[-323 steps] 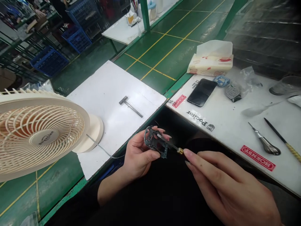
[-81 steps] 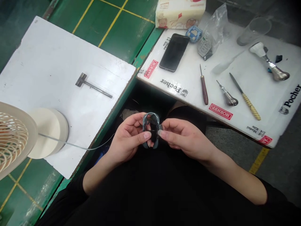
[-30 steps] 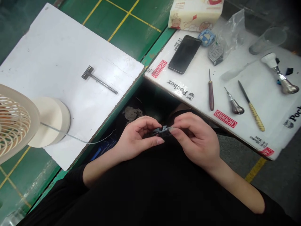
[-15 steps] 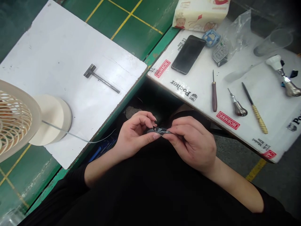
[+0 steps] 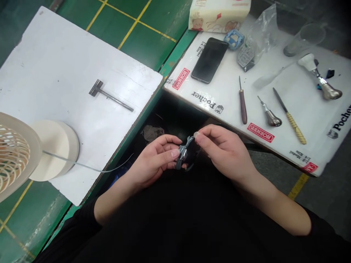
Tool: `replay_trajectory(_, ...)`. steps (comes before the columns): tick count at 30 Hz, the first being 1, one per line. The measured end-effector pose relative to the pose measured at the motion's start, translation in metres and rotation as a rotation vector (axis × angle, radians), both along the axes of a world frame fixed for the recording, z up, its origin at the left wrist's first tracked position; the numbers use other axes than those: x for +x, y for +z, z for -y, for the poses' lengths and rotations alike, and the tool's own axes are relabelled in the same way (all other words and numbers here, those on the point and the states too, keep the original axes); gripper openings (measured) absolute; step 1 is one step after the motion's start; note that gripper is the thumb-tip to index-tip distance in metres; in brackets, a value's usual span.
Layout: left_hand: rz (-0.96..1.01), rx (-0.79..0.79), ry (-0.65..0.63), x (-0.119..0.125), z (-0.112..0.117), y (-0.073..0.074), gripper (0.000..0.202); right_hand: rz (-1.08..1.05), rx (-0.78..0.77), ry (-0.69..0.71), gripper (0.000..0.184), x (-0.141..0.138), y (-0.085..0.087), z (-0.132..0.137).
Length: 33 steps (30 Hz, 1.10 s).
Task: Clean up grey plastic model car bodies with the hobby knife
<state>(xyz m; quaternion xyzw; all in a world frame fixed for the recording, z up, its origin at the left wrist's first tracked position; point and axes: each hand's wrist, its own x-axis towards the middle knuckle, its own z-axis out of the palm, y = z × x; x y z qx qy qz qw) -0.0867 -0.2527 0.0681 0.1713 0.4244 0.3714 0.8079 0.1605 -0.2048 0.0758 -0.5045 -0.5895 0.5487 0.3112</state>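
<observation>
A small dark grey plastic frame part (image 5: 183,156) is held over my lap, turned edge-on to the camera. My left hand (image 5: 153,162) is closed around its left side, thumb pressing on its face. My right hand (image 5: 225,151) pinches the part's upper edge with thumb and forefinger. Both hands are low in front of my black clothing, in the gap between the two white boards.
A white board (image 5: 68,62) on the left carries a T-shaped metal tool (image 5: 109,95) and a cream fan (image 5: 16,160) with its cable. The right board (image 5: 315,120) holds a phone (image 5: 210,59), a brown-handled awl (image 5: 242,107), other hand tools (image 5: 270,117), a plastic bag and a tissue pack (image 5: 219,14).
Since a second ago the part has been turned from lying flat to standing more upright between my fingers. Both hands stay on it. The camera shifted slightly.
</observation>
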Motion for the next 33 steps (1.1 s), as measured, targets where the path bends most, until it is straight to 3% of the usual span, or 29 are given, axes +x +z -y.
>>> replay_trajectory(5,0.018,-0.042,0.045,0.006,-0.003,-0.001,0.043,-0.117,-0.151,-0.041,0.038,0.0,-0.002,0.003)
replay_trajectory(13,0.044,-0.05,0.025,0.01,-0.004,-0.004,0.047,-0.132,-0.199,-0.042,0.045,0.001,0.001,0.004)
replay_trajectory(24,0.039,-0.039,0.026,0.013,-0.005,-0.004,0.042,-0.117,-0.187,-0.07,0.053,0.005,-0.003,0.001)
replay_trajectory(33,0.0,0.074,0.063,0.012,-0.001,-0.004,0.045,-0.009,-0.051,-0.114,0.057,0.011,-0.009,0.0)
